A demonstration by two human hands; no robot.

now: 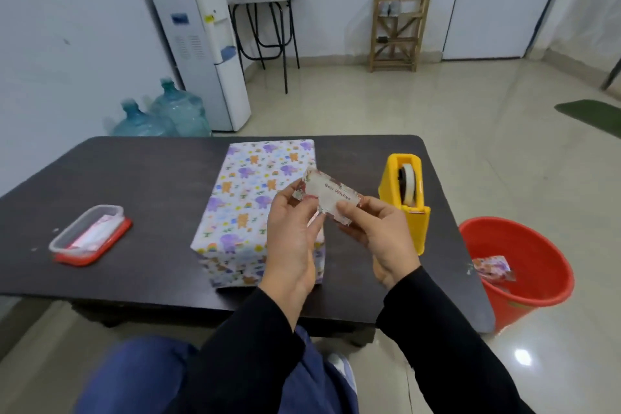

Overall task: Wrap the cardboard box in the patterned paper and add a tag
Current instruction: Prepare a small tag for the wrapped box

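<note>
Tag pinched by our fingers: left hand on left edge, right hand on right end. Wrapped box just beyond, below fingers. Wrapping seems done; tagging in hand. Next we press tag onto box top.

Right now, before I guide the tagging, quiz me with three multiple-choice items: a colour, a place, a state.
1. The bucket beside the table is: A blue; B red; C green.
2. The tape dispenser stands: A left of the wrapped box; B in the bucket; C right of the wrapped box.
3. The tag is: A stuck on the wrapped box; B lying flat on the table; C pinched in the air.
Answers: 1 B, its wall is red. 2 C, it stands on the table at the right. 3 C, the left hand and right hand pinch it above the wrapped box.
</note>
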